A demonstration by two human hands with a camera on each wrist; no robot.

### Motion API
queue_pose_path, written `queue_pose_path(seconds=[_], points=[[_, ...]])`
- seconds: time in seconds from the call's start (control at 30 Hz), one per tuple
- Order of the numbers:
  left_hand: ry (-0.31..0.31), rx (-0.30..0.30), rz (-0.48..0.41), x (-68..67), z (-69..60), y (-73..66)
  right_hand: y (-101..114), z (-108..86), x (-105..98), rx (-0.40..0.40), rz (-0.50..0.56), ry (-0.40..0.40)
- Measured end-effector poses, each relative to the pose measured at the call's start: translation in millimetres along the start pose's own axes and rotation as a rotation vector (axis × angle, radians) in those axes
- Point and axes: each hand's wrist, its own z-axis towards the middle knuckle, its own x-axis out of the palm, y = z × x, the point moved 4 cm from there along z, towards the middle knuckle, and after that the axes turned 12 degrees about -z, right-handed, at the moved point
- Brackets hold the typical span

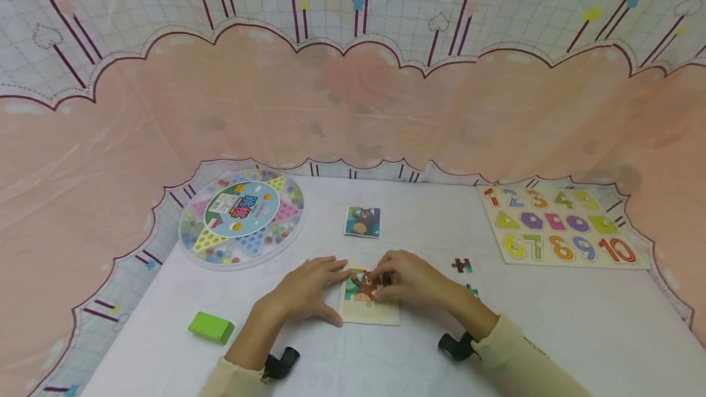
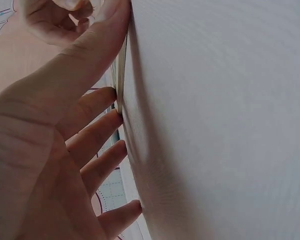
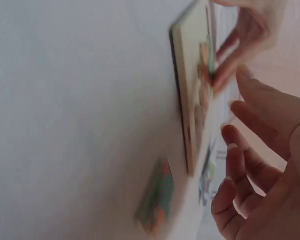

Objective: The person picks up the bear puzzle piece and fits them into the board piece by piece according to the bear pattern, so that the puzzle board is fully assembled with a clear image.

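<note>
A small wooden puzzle board [image 1: 368,315] with a brown bear picture lies between the two hands. My left hand [image 1: 306,287] has its fingers spread along the board's left side; in the left wrist view that hand [image 2: 65,130] touches the board's edge [image 2: 121,75] with thumb and fingertips. Over the board's right part is my right hand [image 1: 416,280], fingers loosely bent. In the right wrist view this hand [image 3: 269,160] shows nothing between thumb and fingers, beside the board [image 3: 189,37]. Loose puzzle pieces [image 1: 462,265] lie right of the board, one blurred piece [image 3: 162,197] close by.
Behind the board lies a bear picture card [image 1: 362,222]. A round marble game board [image 1: 241,219] sits back left, a number and shape board [image 1: 562,225] back right. A green block [image 1: 211,327] is at the front left. Patterned cloth [image 1: 353,103] hangs behind the table.
</note>
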Motion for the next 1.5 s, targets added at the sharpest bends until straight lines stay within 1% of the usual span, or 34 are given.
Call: queue_pose_path(seconds=[0.07,0.17,0.3,0.4,0.53,0.63,0.73,0.87,0.97,1.1,1.23,1.37,1.5], points=[[-0.001,-0.002,-0.008,-0.3,-0.2,-0.6,-6.3,-6.3,-8.9,0.02,-0.004,-0.03],[-0.005,0.0,-0.024,-1.2,-0.6,-2.3,-19.3,-18.6,-24.6,0.074,0.008,-0.078],[-0.009,-0.002,-0.045,-2.1,-1.3,-3.8,-41.8,-38.8,-44.2,0.138,0.044,-0.13],[-0.007,-0.005,-0.057,-1.9,-1.9,-4.2,-60.2,-54.9,-54.0,0.172,0.058,-0.166],[-0.001,-0.004,-0.066,-0.6,-1.9,-4.0,-83.3,-74.0,-58.0,0.227,0.073,-0.187],[0.005,-0.002,-0.071,0.4,-1.8,-3.4,-96.9,-84.8,-55.3,0.267,0.089,-0.175],[0.007,-0.002,-0.07,0.9,-1.5,-2.8,-105.9,-91.6,-51.2,0.296,0.094,-0.16],[0.004,-0.002,-0.052,-0.7,-1.4,-3.9,-113.9,-95.7,-46.9,0.34,0.08,-0.124],[-0.001,-0.012,-0.027,-1.8,-0.9,-4.7,-118.9,-96.3,-43.4,0.35,0.075,-0.11],[-0.003,-0.039,0.022,-1.4,1.9,-4.3,-123.8,-93.8,-40.6,0.331,0.043,-0.143],[0.004,-0.057,0.076,-1.6,6.5,-5.1,-126.5,-89.3,-40.3,0.344,0.011,-0.17],[0.008,-0.073,0.111,-2.6,11.2,-5.5,-127.6,-85.8,-39.5,0.377,0.016,-0.163],[0.006,-0.088,0.119,-4.6,14.7,-5.3,-127.2,-83.9,-39.1,0.399,0.024,-0.153]])
